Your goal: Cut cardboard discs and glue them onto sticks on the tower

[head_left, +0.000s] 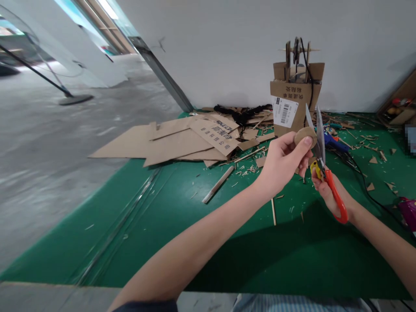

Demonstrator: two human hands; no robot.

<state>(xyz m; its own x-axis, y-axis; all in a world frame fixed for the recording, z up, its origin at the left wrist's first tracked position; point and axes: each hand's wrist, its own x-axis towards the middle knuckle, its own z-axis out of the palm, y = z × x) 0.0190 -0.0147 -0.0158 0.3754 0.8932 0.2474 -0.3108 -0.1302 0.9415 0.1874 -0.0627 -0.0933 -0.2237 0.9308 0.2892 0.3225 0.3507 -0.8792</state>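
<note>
Between the thumb and fingers of my left hand [282, 161] is a small round cardboard disc [304, 137]. My right hand [333, 190] grips a pair of scissors [336, 197] with red and yellow handles. The scissor blades point up and stand apart, right at the disc's right edge; I cannot tell whether they touch it. Behind both hands stands a cardboard box [297, 102] with a shipping label, carrying two upright pieces, a wheel on a thin stick and a black cord.
Flat cardboard sheets [182, 141] pile up against the wall, with black material [242, 115] on them. A wooden stick [218, 184] and several scraps lie on the green table [156, 234]. A blue glue gun [336, 143] with a black cable rests at right, near a cardboard box [398, 102].
</note>
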